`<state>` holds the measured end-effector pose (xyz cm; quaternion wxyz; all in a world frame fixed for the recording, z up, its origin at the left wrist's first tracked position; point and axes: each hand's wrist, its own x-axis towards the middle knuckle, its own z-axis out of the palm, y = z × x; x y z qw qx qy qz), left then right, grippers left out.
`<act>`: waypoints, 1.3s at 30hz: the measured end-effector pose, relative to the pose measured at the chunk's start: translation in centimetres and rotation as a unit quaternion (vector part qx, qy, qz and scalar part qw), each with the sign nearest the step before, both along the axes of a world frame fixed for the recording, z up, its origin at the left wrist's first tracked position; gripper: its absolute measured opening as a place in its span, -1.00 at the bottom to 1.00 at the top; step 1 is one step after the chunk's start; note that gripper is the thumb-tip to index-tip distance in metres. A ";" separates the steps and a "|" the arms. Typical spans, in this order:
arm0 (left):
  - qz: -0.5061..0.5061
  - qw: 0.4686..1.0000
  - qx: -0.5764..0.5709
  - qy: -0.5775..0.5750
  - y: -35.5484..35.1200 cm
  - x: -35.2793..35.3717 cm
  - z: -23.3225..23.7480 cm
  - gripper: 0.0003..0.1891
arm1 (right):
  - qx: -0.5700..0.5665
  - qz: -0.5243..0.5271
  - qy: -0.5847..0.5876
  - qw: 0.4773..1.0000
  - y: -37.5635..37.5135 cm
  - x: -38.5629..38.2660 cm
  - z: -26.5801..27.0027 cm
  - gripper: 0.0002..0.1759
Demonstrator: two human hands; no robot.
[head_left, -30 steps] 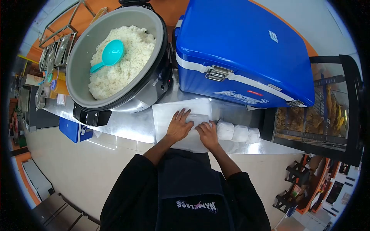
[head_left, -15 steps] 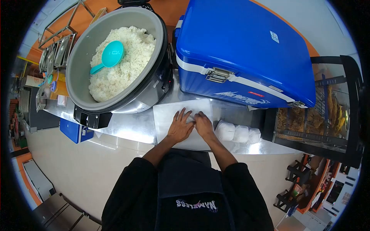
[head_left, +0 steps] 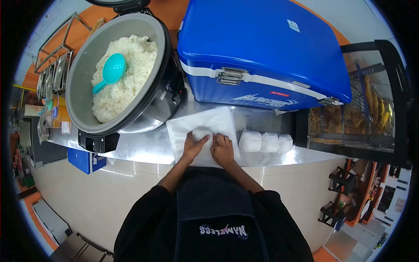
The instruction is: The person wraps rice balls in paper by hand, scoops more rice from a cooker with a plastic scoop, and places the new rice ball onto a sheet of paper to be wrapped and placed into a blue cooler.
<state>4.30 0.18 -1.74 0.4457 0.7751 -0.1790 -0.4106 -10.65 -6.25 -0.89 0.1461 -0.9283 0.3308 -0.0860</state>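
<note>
A small rounded white paper bundle [head_left: 202,132] sits on a stack of white paper sheets [head_left: 181,126] at the front of the metal counter. My left hand [head_left: 193,145] curves around its left side, thumb bent inward across the near side. Curled fingers of my right hand [head_left: 222,149] press against its right side; their tips are partly hidden. Several finished-looking white wrapped bundles [head_left: 251,141] stand in a row just right of the sheets.
A large rice cooker [head_left: 148,124] holding white rice [head_left: 135,65] and a turquoise scoop [head_left: 114,69] stands at left. Behind the sheets is a blue cooler box [head_left: 262,48] with metal latches. A glass display case [head_left: 349,144] with fried food occupies the right end.
My hands went from lying over the sheets, left fingers spread, to cupping the bundle from both sides. The bundle now shows between them. The whole view has shifted slightly.
</note>
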 end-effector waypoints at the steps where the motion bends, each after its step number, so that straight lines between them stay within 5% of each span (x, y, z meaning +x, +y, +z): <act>1: -0.057 0.998 0.015 0.034 -0.7 0.2 0.8 -0.27 | 0.017 -0.016 -0.026 0.999 0.0 -0.1 0.0 -0.52; 6: -0.005 0.962 -0.032 0.272 -1.4 0.8 2.7 -0.50 | 0.091 -0.056 -0.124 0.987 -0.9 -0.7 -0.7 -0.61; 8: 0.055 0.885 -0.115 0.448 -0.9 0.3 1.9 -0.50 | 0.364 -0.127 -0.321 0.865 -0.9 -0.7 -0.8 -0.64; 9: 0.051 0.885 -0.113 0.448 -0.9 -0.2 2.4 -0.50 | 0.364 -0.131 -0.323 0.864 -0.9 -0.6 -1.0 -0.64; 11: 0.123 0.822 -0.153 0.534 -1.0 -1.5 3.4 -0.53 | 0.409 -0.168 -0.439 0.782 -1.0 0.1 -1.5 -0.68; 12: 0.119 0.824 -0.151 0.534 -1.1 -2.1 4.0 -0.53 | 0.407 -0.171 -0.442 0.781 -1.0 0.4 -1.1 -0.68; 14: 0.156 0.819 -0.176 0.523 -1.4 -3.1 4.9 -0.54 | 0.521 -0.254 -0.503 0.641 -1.0 0.9 -0.2 -0.72; 21: 0.177 0.800 -0.255 0.513 -2.0 -5.3 5.9 -0.50 | 0.551 -0.307 -0.529 0.568 0.0 0.5 2.3 -0.73; 28: 0.092 0.857 -0.297 0.410 -3.1 -6.4 6.3 -0.44 | 0.576 -0.198 -0.551 0.571 -1.0 -2.7 4.8 -0.52; 31: 0.017 0.932 -0.241 0.270 -3.4 -7.7 5.9 -0.48 | 0.485 -0.225 -0.527 0.661 -1.2 -3.0 5.8 -0.21; 39: 0.008 0.907 -0.266 0.328 -2.8 -10.1 5.2 -0.48 | 0.535 -0.251 -0.460 0.663 -2.6 -7.6 5.5 -0.37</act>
